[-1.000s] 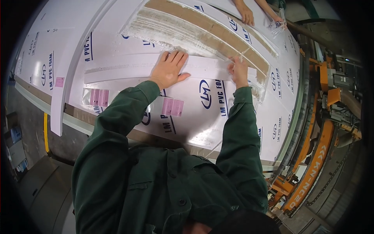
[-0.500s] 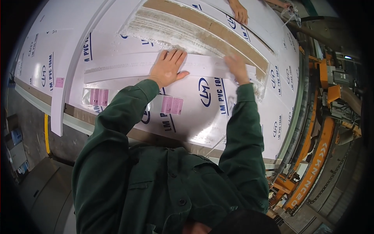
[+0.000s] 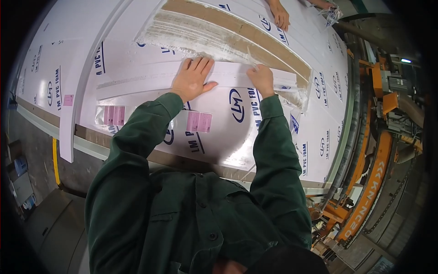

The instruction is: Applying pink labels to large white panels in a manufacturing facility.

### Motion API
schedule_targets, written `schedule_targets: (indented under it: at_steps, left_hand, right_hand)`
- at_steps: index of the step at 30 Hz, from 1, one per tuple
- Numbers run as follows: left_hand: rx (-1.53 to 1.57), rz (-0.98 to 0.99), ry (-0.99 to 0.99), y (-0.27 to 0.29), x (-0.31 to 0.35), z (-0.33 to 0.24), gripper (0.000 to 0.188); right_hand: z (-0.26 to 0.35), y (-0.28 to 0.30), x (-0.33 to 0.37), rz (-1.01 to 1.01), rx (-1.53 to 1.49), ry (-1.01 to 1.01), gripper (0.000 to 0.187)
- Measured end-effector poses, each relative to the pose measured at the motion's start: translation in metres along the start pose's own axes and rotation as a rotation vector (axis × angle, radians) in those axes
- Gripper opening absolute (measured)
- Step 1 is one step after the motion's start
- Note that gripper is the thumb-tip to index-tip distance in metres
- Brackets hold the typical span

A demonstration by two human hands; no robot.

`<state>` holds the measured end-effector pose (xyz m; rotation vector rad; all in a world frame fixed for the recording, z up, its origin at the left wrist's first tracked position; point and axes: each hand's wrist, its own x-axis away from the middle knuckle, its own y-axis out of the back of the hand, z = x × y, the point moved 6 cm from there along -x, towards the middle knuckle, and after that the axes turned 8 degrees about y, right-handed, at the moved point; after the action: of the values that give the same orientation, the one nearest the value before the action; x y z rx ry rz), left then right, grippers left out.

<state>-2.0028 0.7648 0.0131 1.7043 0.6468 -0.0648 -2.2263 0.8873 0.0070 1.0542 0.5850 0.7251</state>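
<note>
A long white foam strip (image 3: 137, 84) lies across film-covered white panels printed in blue; its surface has a rough line along it. My left hand (image 3: 192, 78) rests flat on this strip, thumb stretched out to the side. To the right, my right hand (image 3: 262, 78) is closed in a pinch over the same strip. A thin, pale, translucent sliver (image 3: 252, 58) sticks up from its fingers; its exact kind is unclear. Just beyond the strip runs a brown board area (image 3: 255, 34) edged with whitish, dusty residue (image 3: 182, 34).
Another person's hand (image 3: 281, 19) rests on the far panel, and a further hand is near crumpled clear film (image 3: 333, 16). Pink labels (image 3: 199, 122) lie nearer me. A long white strip (image 3: 67, 137) overhangs the left table edge. Orange machinery (image 3: 365, 196) stands at the right.
My right hand has moved left along the strip, from a blurred motion to a pinch with the pale sliver showing. My left hand stays pressed on the strip.
</note>
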Motion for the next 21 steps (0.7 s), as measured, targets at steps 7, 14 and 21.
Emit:
schedule_targets:
  at_steps: [7,14,21]
  left_hand:
    - [0.007,-0.012,-0.004,-0.002,0.001,0.002,0.065]
    - [0.0,-0.011,-0.014,0.0,-0.001,-0.002,0.065]
    - [-0.008,-0.011,-0.013,0.001,0.0,-0.003,0.067]
  right_hand:
    - [-0.075,0.04,0.021,-0.027,-0.857,-0.536,0.018]
    - [-0.044,0.007,0.004,-0.042,-0.909,-0.209,0.019]
    - [-0.161,0.083,0.003,-0.239,-0.998,-0.356,0.018]
